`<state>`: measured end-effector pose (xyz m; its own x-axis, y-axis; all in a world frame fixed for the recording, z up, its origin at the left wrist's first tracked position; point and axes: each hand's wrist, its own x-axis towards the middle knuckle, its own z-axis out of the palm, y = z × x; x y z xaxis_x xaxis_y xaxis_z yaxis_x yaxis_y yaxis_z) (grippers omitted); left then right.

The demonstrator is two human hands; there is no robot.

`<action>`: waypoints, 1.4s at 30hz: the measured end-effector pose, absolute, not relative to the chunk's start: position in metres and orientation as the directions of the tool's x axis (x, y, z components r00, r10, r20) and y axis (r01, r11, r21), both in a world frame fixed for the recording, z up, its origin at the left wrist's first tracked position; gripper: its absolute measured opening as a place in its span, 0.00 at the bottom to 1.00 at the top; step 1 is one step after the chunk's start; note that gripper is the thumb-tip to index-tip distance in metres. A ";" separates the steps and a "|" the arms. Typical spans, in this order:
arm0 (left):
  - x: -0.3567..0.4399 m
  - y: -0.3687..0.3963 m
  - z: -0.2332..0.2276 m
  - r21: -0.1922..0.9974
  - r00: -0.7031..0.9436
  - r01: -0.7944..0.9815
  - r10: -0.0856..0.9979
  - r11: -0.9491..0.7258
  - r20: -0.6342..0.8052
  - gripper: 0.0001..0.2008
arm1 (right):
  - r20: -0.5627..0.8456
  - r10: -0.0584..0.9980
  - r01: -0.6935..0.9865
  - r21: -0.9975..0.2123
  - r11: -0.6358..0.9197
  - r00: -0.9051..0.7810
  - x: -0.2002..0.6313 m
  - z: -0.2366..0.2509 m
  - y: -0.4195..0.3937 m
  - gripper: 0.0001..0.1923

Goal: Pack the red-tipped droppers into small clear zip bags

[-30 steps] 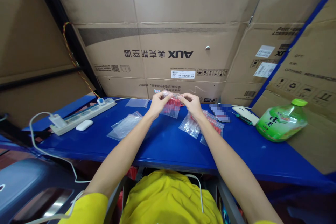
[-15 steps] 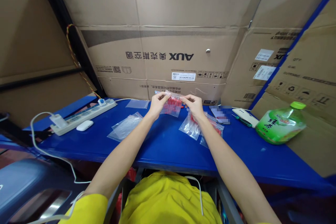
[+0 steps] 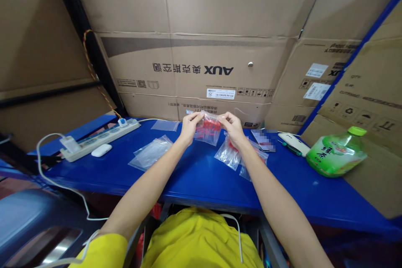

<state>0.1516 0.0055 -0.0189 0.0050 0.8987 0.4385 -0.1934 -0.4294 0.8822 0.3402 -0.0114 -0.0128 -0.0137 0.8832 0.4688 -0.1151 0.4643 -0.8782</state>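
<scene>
Toward the back of the blue table (image 3: 197, 171), I hold a clear bag (image 3: 210, 137) of red pieces (image 3: 212, 124), left hand (image 3: 189, 127) and right hand (image 3: 233, 126) each pinched tight near an upper corner. Best to keep the top edge taut, with the pieces below it.

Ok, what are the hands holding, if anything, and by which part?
A clear bag of red pieces, by its upper edge: left hand at one end, right hand at the other.
</scene>
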 end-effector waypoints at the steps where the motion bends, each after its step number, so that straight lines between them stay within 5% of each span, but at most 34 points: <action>1: 0.153 0.005 -0.019 0.882 0.003 -0.192 0.899 -0.430 0.439 0.20 | 0.466 0.884 -0.112 -0.880 0.461 -0.022 0.341 -0.011 -0.012 0.22; 8: 0.147 0.003 -0.014 0.848 -0.017 0.040 0.848 -0.529 0.530 0.30 | 0.428 0.904 0.042 -0.903 0.427 0.002 0.386 0.005 -0.028 0.24; 12: 0.136 -0.003 -0.008 0.635 0.034 0.532 0.763 -0.561 0.645 0.27 | 0.371 0.927 0.253 -0.893 0.373 -0.055 0.427 0.001 -0.044 0.22; 15: 0.123 -0.002 0.003 0.447 0.178 0.752 0.802 -0.485 0.570 0.25 | 0.322 0.936 0.504 -0.791 0.347 -0.140 0.453 -0.011 -0.050 0.16; 22: 0.039 0.013 0.022 0.444 0.186 0.850 0.949 -0.285 0.253 0.22 | 0.344 0.936 0.860 -0.455 0.230 -0.068 0.469 -0.021 -0.053 0.11; 26: -0.019 0.019 0.005 0.349 0.041 0.936 0.999 -0.041 0.009 0.36 | 0.432 0.895 0.918 -0.299 0.262 -0.115 0.442 -0.011 -0.046 0.09; 29: -0.042 0.024 -0.013 0.313 -0.032 0.947 0.992 0.070 -0.126 0.36 | 0.422 0.891 0.912 -0.276 0.303 -0.168 0.408 -0.005 -0.034 0.10; 35: -0.043 0.030 -0.030 0.439 0.019 0.898 0.993 0.036 -0.120 0.18 | 0.256 0.911 0.921 -0.135 0.365 -0.324 0.334 -0.010 -0.007 0.18; 42: -0.036 0.029 -0.031 0.592 0.025 0.805 1.000 -0.029 0.015 0.18 | 0.199 0.917 0.936 0.000 0.351 -0.344 0.297 -0.039 0.005 0.24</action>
<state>-0.0363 0.0285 -0.0309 0.0252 0.9996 0.0154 0.8052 -0.0294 0.5923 0.2975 0.0052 -0.0392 -0.3444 0.9175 0.1990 0.9362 0.3513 0.0005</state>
